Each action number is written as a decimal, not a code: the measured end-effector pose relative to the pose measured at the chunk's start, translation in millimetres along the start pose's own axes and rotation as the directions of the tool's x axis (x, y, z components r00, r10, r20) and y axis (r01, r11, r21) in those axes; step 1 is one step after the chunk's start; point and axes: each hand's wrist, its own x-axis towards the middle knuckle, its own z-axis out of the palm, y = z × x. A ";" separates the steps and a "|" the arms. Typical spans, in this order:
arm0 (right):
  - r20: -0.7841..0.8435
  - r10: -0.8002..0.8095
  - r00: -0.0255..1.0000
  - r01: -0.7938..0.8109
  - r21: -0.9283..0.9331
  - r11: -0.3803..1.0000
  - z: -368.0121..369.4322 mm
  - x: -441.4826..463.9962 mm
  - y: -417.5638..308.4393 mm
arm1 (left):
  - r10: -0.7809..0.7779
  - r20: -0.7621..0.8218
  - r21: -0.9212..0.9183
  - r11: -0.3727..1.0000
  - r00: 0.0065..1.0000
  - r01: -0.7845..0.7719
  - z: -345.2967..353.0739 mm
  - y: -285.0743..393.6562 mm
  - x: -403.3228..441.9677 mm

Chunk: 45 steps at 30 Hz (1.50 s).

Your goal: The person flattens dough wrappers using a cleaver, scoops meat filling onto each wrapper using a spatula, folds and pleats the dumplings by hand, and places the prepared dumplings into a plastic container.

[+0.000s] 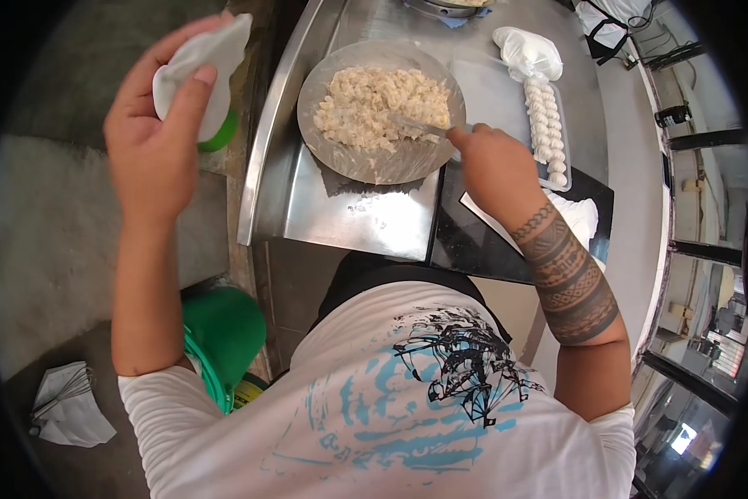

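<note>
The wrapper (214, 50) is held in the fingers of the left hand (153, 143), raised and tilted, with the thumb pressed on its near face; it is well apart from the bowl (390, 168), which stands to the right of those fingers. The mix (361, 100) is heaped in the bowl, just left of the right fingers, by which the handle of the spatula (422, 125) is gripped; its tip is set in the mix. The step in hand is judged to be the gathering of mix on the blade; for any lift, a level blade and an opened, steadied wrapper would be called for. The bowl is carried by a steel surface (311, 216), a dark mat (340, 185) showing under its near edge. To the right of the right fingers, dumplings (543, 121) are lined up in a clear tray (567, 176), with a bag (528, 54) at its far end. A cloth (579, 218) is left nearer, below the right fingers. Far below the left fingers, a green bin (241, 324) and a whisk (68, 389) are seen at floor level. Glass panes (715, 333) are ranged along the far right.
</note>
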 end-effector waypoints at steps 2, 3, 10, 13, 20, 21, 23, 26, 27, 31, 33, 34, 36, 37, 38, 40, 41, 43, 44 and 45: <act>-0.012 0.024 1.000 -0.023 0.033 0.999 21.3 8.0 0.7 | -0.461 0.126 -0.600 0.670 0.878 0.438 -3.9 -15.2 -19.1; -0.019 0.033 0.999 -0.032 0.051 0.998 32.6 11.0 0.7 | -0.551 0.187 -0.700 0.505 0.813 0.504 4.5 -23.8 -31.2; 0.149 0.021 0.989 -0.037 0.105 0.994 13.5 5.6 8.2 | -0.443 0.329 0.320 0.883 0.834 0.343 48.6 -51.3 -134.1; 0.170 -0.009 0.985 -0.006 0.089 0.996 27.4 8.4 17.8 | -0.210 0.415 0.462 0.887 0.885 -0.006 56.1 -42.6 -131.5; 0.271 -0.015 0.962 -0.027 0.150 0.988 10.4 11.8 26.0 | -0.749 0.126 -0.190 0.625 0.650 0.757 51.8 -86.1 -137.5; 0.296 -0.026 0.955 -0.021 0.154 0.988 14.2 12.5 24.1 | -0.809 0.183 -0.395 0.460 0.559 0.795 55.8 -94.9 -142.0; 0.318 -0.052 0.947 -0.022 0.223 0.975 23.6 10.2 23.2 | -0.858 0.251 -0.608 0.221 0.449 0.763 67.8 -109.4 -154.0; 0.318 -0.083 0.945 -0.054 0.399 0.915 29.2 2.5 32.0 | -0.874 0.263 -0.664 0.143 0.409 0.734 87.7 -123.0 -163.5; 0.322 -0.082 0.943 -0.077 0.451 0.889 22.4 1.9 34.9 | -0.883 0.258 -0.679 0.123 0.393 0.724 96.2 -125.8 -162.5; 0.259 -0.126 0.958 -0.015 0.482 0.876 29.6 -7.1 30.7 | -0.910 0.272 -0.815 -0.044 0.314 0.578 128.7 -141.6 -159.1; 0.285 -0.147 0.947 -0.035 0.547 0.836 28.8 -11.5 27.6 | -0.894 0.278 -0.856 -0.065 0.351 0.513 141.2 -142.8 -154.3; 0.343 -0.135 0.929 -0.107 0.601 0.792 21.9 -13.5 26.1 | -0.894 0.273 -0.867 -0.070 0.354 0.493 144.7 -142.1 -152.2; 0.411 -0.117 0.904 -0.224 0.688 0.690 17.8 -24.5 25.0 | -0.893 0.265 -0.888 -0.078 0.365 0.453 146.9 -138.8 -146.0; 0.423 -0.110 0.900 -0.265 0.727 0.633 19.8 -33.8 25.5 | -0.886 0.266 -0.888 -0.073 0.379 0.454 144.6 -135.6 -143.6; 0.436 -0.105 0.894 -0.304 0.761 0.573 21.8 -42.6 23.3 | -0.880 0.267 -0.889 -0.068 0.393 0.453 142.0 -131.5 -142.3; 0.295 -0.083 0.952 -0.147 0.678 0.720 24.8 -58.5 3.9 | -0.874 0.273 -0.889 -0.069 0.402 0.453 136.7 -126.7 -144.1; 0.219 -0.083 0.972 -0.073 0.619 0.782 25.5 -65.7 -3.9 | -0.874 0.280 -0.887 -0.077 0.398 0.455 133.5 -125.3 -145.6; 0.168 -0.099 0.981 -0.018 0.582 0.813 25.4 -78.9 -10.6 | -0.874 0.290 -0.878 -0.081 0.390 0.471 126.4 -123.5 -149.2; 0.140 -0.106 0.984 0.009 0.562 0.827 25.4 -81.0 -11.2 | -0.875 0.291 -0.872 -0.078 0.386 0.483 122.3 -123.4 -151.3; 0.070 -0.124 0.990 0.062 0.573 0.817 24.6 -80.2 -3.7 | -0.877 0.293 -0.866 -0.074 0.382 0.494 118.5 -123.2 -152.6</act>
